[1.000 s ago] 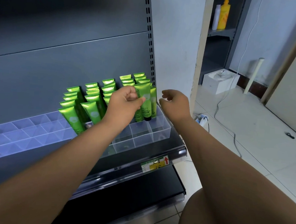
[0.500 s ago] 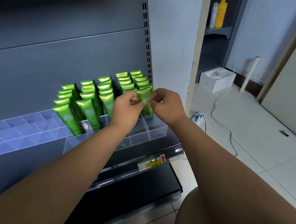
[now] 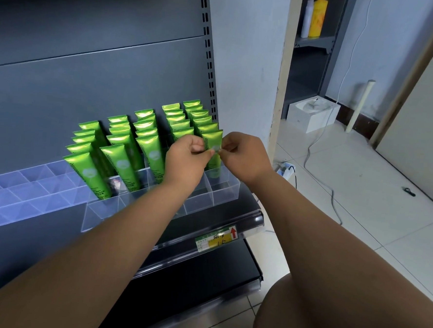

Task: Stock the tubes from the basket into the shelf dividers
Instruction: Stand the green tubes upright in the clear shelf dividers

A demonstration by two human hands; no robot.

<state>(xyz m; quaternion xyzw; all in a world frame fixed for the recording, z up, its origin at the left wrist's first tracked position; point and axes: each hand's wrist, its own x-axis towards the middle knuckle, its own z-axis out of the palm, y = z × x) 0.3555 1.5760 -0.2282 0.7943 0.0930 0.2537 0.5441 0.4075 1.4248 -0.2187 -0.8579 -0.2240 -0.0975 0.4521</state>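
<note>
Together, near the middle of the frame, our left hand (image 3: 185,159) and right hand (image 3: 246,156) pinch the front green tube (image 3: 212,144) standing upright in the rightmost column of the clear divider tray (image 3: 224,192) on the shelf.

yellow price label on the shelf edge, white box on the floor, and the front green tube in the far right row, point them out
yellow price label (image 3: 216,240), head view, on its yellow middle
white box (image 3: 312,117), head view, on its front face
front green tube (image 3: 213,140), head view, on its upper body above the fingers
</note>
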